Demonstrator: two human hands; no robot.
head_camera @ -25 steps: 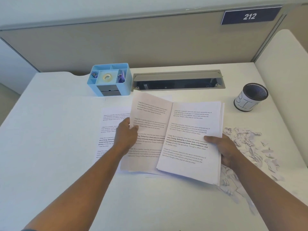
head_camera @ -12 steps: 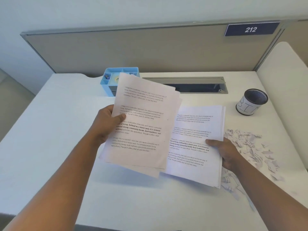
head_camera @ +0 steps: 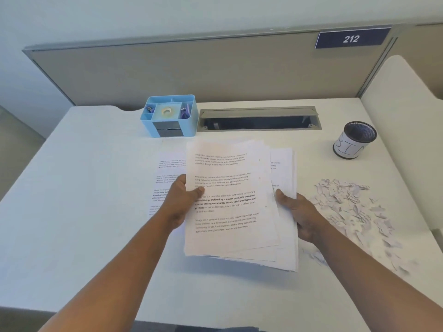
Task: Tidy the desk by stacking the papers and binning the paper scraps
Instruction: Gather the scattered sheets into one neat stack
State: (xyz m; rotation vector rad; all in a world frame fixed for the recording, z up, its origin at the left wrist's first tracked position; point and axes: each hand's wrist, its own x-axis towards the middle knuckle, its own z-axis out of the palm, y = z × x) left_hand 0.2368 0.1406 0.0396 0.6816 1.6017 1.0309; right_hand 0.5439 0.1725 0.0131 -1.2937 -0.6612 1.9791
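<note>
While the stack of papers [head_camera: 236,202] is gripped at its 2 side edges, the left hand [head_camera: 181,200] is closed on the top sheets with the thumb across the print, and the right hand [head_camera: 296,212] is closed on the bundle beneath. 1 loose sheet [head_camera: 167,178] is left flat on the desk [head_camera: 84,212], just left of the left hand and nearer to it, its long axis pointing away toward the partition, like the stack's. Paper scraps [head_camera: 352,209] are spread beyond the right hand, with the bin [head_camera: 354,140] farther back.

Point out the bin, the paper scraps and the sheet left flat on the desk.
bin [head_camera: 348,149]: head view, white label.
paper scraps [head_camera: 347,204]: head view, pile's middle.
loose sheet [head_camera: 167,178]: head view, printed face.
</note>
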